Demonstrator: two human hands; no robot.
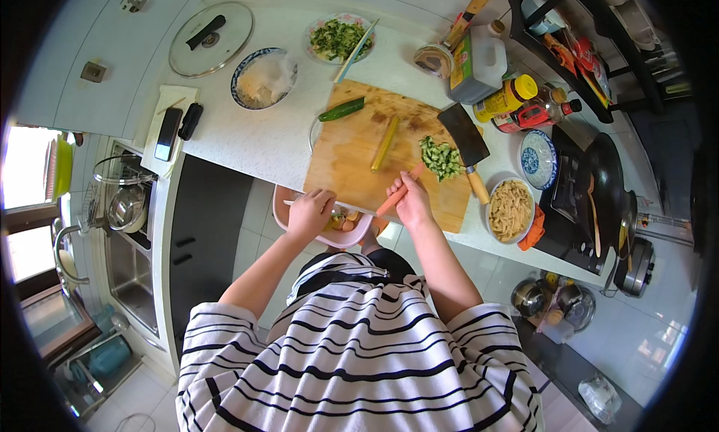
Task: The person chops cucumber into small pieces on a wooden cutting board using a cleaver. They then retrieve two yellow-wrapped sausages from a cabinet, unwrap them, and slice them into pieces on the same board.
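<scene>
My right hand (412,199) grips a smooth pinkish-orange food stick (392,200), a sausage or a carrot, over the front edge of the wooden cutting board (337,168). Its lower end points towards my left hand (310,214), which is curled above a pink basin (281,218) of food scraps. A thin white end shows beside that hand; whether it is held is hidden. On the board lie a yellow stick (385,144), a piece of cucumber (341,109) and a pile of diced cucumber (441,158). A cleaver (464,134) rests at the board's right side, wooden handle towards me.
Behind the board are a plate of chopped greens (338,39), with a knife-like tool across its rim, and a patterned bowl (236,89). Right stand bottles (505,98), a bowl of pale strips (510,210) and a wok (601,179). A phone (168,134) lies left.
</scene>
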